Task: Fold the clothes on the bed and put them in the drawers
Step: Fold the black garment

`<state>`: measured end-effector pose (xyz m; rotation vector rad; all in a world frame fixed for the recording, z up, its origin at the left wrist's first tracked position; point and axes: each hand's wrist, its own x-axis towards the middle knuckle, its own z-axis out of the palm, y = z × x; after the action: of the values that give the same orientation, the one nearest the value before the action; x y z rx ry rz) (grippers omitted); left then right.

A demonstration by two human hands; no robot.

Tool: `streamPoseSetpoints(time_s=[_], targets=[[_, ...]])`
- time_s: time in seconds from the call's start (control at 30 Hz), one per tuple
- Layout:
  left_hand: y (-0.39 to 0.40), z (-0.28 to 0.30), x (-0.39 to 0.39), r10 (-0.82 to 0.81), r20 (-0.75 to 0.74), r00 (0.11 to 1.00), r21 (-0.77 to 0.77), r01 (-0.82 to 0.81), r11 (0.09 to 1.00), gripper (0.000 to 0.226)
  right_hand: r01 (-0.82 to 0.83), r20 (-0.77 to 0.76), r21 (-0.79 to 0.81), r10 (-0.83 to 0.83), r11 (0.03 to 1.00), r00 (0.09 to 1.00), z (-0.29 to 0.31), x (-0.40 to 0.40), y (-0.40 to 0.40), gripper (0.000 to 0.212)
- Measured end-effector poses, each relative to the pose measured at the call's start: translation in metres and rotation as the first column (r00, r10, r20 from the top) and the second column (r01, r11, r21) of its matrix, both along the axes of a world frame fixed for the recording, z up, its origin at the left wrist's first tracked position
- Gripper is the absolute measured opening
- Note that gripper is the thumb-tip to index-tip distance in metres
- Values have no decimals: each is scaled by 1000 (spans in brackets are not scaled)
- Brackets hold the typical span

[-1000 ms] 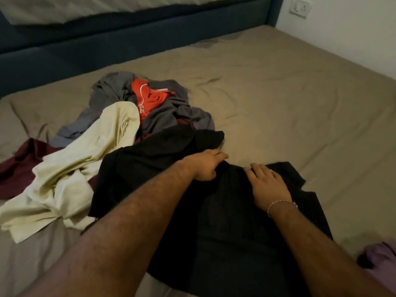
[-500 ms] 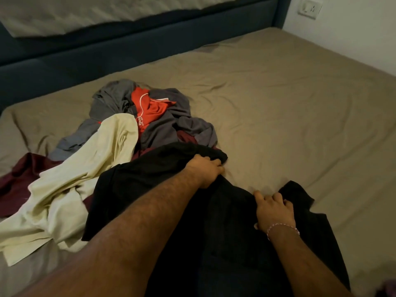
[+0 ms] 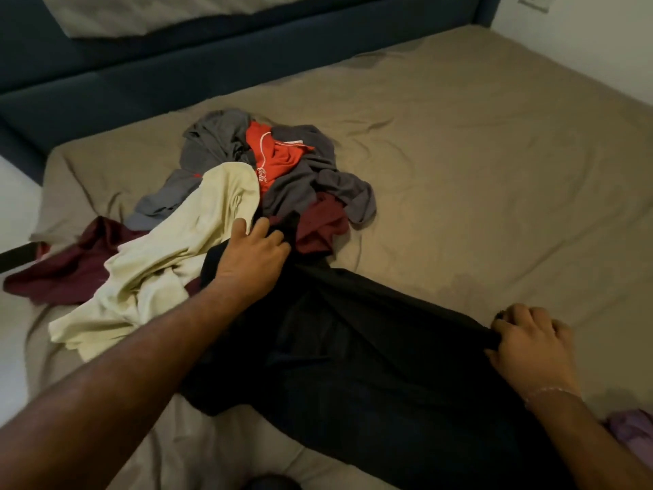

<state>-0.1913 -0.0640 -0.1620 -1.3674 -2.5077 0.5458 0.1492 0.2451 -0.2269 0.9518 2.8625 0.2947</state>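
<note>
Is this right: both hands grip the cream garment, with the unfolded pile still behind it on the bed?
No. The head view shows the left hand and right hand gripping the black garment, not the cream garment, which lies in the pile. The rest stands: unfolded pile behind, on the bed.

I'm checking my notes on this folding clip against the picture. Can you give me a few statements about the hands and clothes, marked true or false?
1. Both hands grip the black garment. True: the left hand holds its far end, the right hand its right edge.
2. The red shirt lies on top of the grey garment. True.
3. The cream garment lies right of the black one. False: it lies left.
4. The black garment is folded into a neat square. False: it is spread and stretched between the hands.
</note>
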Motion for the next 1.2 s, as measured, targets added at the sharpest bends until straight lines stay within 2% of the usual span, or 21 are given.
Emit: streamPoseSetpoints(time_s=[0.07, 0.17, 0.27, 0.33, 0.4, 0.47, 0.53, 0.57, 0.6, 0.67, 0.7, 0.73, 0.77, 0.8, 0.87, 0.9, 0.93, 1.0, 1.07, 1.13, 1.2], targets=[[-26, 7, 3, 34, -11, 999, 21, -34, 999, 22, -29, -87, 47, 33, 998, 996, 4, 18, -5, 33], [-67, 18, 11, -59, 3, 998, 119, 59, 991, 29, -5, -177, 41, 12, 999, 984, 9, 42, -17, 32], [-112, 22, 31, -237, 15, 972, 337, 218, 916, 27, 33, -249, 15, -28, 999, 968, 12, 69, -37, 41], [-137, 13, 46, -306, 74, 949, 422, 249, 872, 26, 29, -243, 19, -24, 999, 970, 9, 84, -49, 52], [-158, 0, 66, -279, 191, 941, 346, 202, 916, 32, 53, -165, 23, -48, 998, 985, 6, 99, -65, 57], [-170, -17, 86, -139, 342, 929, 114, 106, 988, 33, 87, 37, 4, -88, 996, 995, 6, 114, -82, 55], [-176, -31, 104, 18, 419, 908, -122, 36, 992, 50, 102, 226, -42, -90, 994, 970, -1, 133, -101, 51], [-177, -36, 112, 51, 431, 901, -143, 12, 990, 55, 142, 245, -92, -116, 986, 963, -6, 140, -108, 51], [-177, -40, 123, 54, 446, 893, -81, -20, 997, 56, 204, 198, -166, -170, 965, 965, -10, 151, -117, 52], [-172, -46, 140, 29, 461, 887, 131, -100, 986, 51, 288, -51, -365, -328, 885, 943, -16, 158, -129, 46], [-167, -46, 153, 12, 474, 881, 213, -128, 969, 49, 312, -182, -470, -437, 825, 881, -16, 162, -134, 43], [-162, -45, 165, -9, 498, 867, 263, -141, 954, 48, 343, -264, -574, -565, 743, 781, -14, 160, -138, 47], [-156, -44, 180, -35, 534, 845, 282, -140, 949, 47, 374, -285, -663, -680, 649, 675, -13, 161, -139, 54], [-148, -44, 195, -60, 574, 817, 287, -132, 949, 47, 414, -249, -720, -764, 557, 595, -11, 160, -140, 53], [-131, -47, 226, -100, 655, 749, 273, -111, 955, 46, 478, -190, -767, -864, 427, 466, -11, 159, -137, 31], [-123, -49, 239, -119, 686, 718, 269, -98, 958, 46, 491, -159, -794, -901, 359, 403, -14, 158, -136, 33], [-113, -51, 252, -144, 714, 686, 273, -82, 958, 47, 489, -131, -818, -926, 303, 354, -16, 159, -131, 51], [-99, -55, 270, -192, 766, 614, 286, -58, 956, 50, 466, -73, -858, -950, 216, 305, -18, 154, -123, 74], [-85, -62, 284, -222, 819, 529, 303, -70, 951, 51, 379, -20, -917, -963, 125, 268, -21, 147, -114, 79], [-71, -68, 291, -241, 876, 417, 321, -134, 937, 50, 275, 23, -961, -975, 40, 221, -25, 139, -112, 76], [-55, -70, 295, -215, 944, 250, 276, -241, 930, 52, 183, 6, -983, -976, 35, 220, -27, 130, -116, 57]])
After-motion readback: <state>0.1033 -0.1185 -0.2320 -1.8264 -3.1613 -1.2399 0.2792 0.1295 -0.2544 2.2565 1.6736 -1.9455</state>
